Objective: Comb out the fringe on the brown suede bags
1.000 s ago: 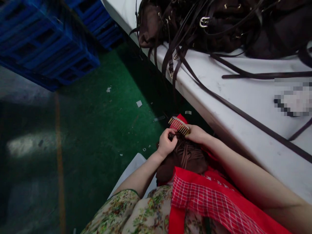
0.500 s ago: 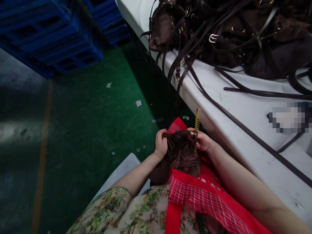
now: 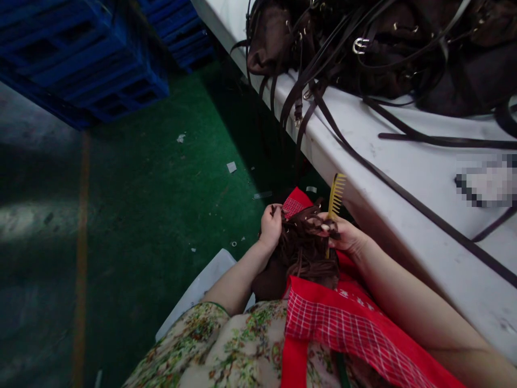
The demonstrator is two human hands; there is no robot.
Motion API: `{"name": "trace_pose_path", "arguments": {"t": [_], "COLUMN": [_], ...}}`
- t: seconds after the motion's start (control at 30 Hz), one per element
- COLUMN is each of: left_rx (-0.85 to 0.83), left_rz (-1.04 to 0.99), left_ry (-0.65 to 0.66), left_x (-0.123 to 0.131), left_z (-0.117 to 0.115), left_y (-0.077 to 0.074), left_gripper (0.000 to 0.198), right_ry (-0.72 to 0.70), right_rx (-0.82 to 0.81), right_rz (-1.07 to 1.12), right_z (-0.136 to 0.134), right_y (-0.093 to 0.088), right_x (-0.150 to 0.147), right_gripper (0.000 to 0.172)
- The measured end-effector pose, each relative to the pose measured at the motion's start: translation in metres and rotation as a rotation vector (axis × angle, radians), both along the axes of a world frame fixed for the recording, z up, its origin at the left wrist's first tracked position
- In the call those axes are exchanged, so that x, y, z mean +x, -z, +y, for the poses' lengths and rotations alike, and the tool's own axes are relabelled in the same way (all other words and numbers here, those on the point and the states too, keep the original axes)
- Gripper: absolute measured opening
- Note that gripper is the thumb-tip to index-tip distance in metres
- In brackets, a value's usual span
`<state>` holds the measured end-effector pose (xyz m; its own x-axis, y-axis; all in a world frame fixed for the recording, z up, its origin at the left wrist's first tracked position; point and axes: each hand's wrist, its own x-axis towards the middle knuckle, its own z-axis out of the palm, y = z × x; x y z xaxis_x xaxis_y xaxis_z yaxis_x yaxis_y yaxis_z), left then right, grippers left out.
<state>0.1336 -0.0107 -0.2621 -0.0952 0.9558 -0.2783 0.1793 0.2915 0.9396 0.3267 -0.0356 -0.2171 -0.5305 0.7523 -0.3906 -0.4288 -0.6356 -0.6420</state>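
A dark brown fringed piece (image 3: 302,253) with many thin strips lies on my lap over a red checked apron (image 3: 343,334). My left hand (image 3: 270,226) is closed on the strips at its left edge. My right hand (image 3: 343,234) is closed on a yellow comb (image 3: 335,196), which stands upright with its teeth above the fingers, and its fingers also rest on the strips. Both hands sit just below the white table's edge.
A white table (image 3: 404,178) runs along the right, with a heap of dark brown bags and straps (image 3: 363,48) at its far end; straps hang over the edge. Blue plastic pallets (image 3: 81,59) stand on the green floor (image 3: 161,188) at the upper left.
The comb went from lying flat across the fringe to standing upright in my right hand. My left hand stayed gripping the strips. The view shifted slightly.
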Motion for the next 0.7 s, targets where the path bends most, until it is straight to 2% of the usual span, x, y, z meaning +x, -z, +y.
{"name": "trace_pose_path", "arguments": {"t": [0.07, 0.1, 0.17, 0.2, 0.23, 0.27, 0.33, 0.37, 0.4, 0.47, 0.53, 0.6, 0.7], "left_rx": [0.021, 0.104, 0.344, 0.455, 0.51, 0.493, 0.268, 0.112, -0.051, -0.334, -0.518, -0.601, -0.585], "left_rz": [0.121, 0.211, 0.324, 0.297, 0.199, 0.056, -0.251, -0.349, -0.405, -0.399, -0.314, -0.222, -0.092], "left_ry": [-0.043, -0.036, 0.054, 0.156, 0.317, 0.519, 0.905, 1.062, 1.192, 1.358, 1.418, 1.448, 1.637], "left_x": [-0.008, -0.014, -0.026, -0.029, -0.03, -0.028, -0.016, -0.006, 0.004, 0.021, 0.029, 0.028, 0.019], "left_z": [0.003, 0.006, 0.018, 0.026, 0.035, 0.046, 0.066, 0.074, 0.08, 0.087, 0.089, 0.092, 0.098], "left_y": [0.004, -0.001, -0.026, -0.043, -0.061, -0.079, -0.106, -0.113, -0.115, -0.109, -0.097, -0.087, -0.086], "left_gripper": [0.028, 0.036, 0.047, 0.045, 0.039, 0.035, 0.039, 0.043, 0.045, 0.044, 0.039, 0.037, 0.038], "right_ry": [-0.009, -0.009, -0.024, -0.041, -0.064, -0.099, -0.2, -0.259, -0.318, -0.377, -0.287, -0.103, 0.084], "right_rx": [0.032, 0.05, 0.082, 0.093, 0.102, 0.113, 0.155, 0.185, 0.223, 0.293, 0.302, 0.241, 0.139], "right_rz": [0.04, 0.059, 0.1, 0.12, 0.138, 0.157, 0.189, 0.201, 0.209, 0.173, 0.089, 0.042, 0.073], "right_z": [-0.002, -0.002, -0.002, -0.001, 0.0, 0.0, 0.003, 0.004, 0.005, 0.006, 0.004, 0.002, 0.0], "right_y": [0.002, 0.003, 0.003, 0.002, 0.0, -0.004, -0.016, -0.024, -0.033, -0.049, -0.06, -0.063, -0.053], "right_x": [0.002, 0.003, 0.002, 0.0, -0.003, -0.007, -0.016, -0.019, -0.021, -0.017, -0.006, 0.007, 0.02], "right_gripper": [0.037, 0.035, 0.032, 0.031, 0.03, 0.029, 0.03, 0.031, 0.033, 0.034, 0.031, 0.028, 0.032]}}
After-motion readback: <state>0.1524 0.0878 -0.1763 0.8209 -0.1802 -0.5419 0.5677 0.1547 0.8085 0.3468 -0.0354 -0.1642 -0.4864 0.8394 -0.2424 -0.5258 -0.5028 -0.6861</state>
